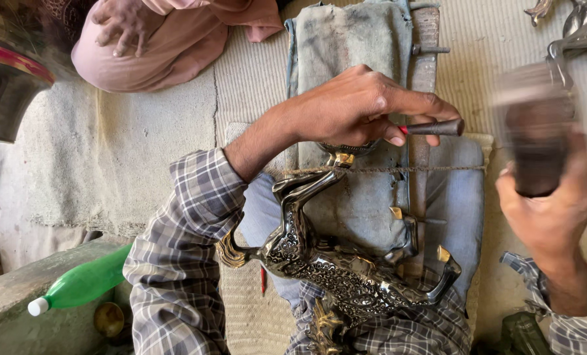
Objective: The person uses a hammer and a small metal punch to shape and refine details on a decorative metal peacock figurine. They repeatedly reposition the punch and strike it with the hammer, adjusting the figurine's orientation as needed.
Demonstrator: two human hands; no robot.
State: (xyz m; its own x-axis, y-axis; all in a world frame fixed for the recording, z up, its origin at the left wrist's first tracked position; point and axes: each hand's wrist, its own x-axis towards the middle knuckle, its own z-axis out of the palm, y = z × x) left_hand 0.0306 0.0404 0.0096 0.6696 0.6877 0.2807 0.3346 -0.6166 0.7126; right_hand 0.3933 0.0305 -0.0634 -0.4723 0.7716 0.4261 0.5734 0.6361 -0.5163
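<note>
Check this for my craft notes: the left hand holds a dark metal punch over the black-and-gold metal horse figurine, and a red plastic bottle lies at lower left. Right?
Not quite. The head view shows the plastic bottle is green with a white cap, not red. The left hand does hold the dark metal punch over the black-and-gold metal horse figurine.

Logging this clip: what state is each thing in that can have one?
Left hand: closed on chisel, held level.
Right hand: closed on mallet, blurred.
Horse figure: lying on its side on blue cloth.
Green bottle: capped, lying down.
String: taut.
</note>
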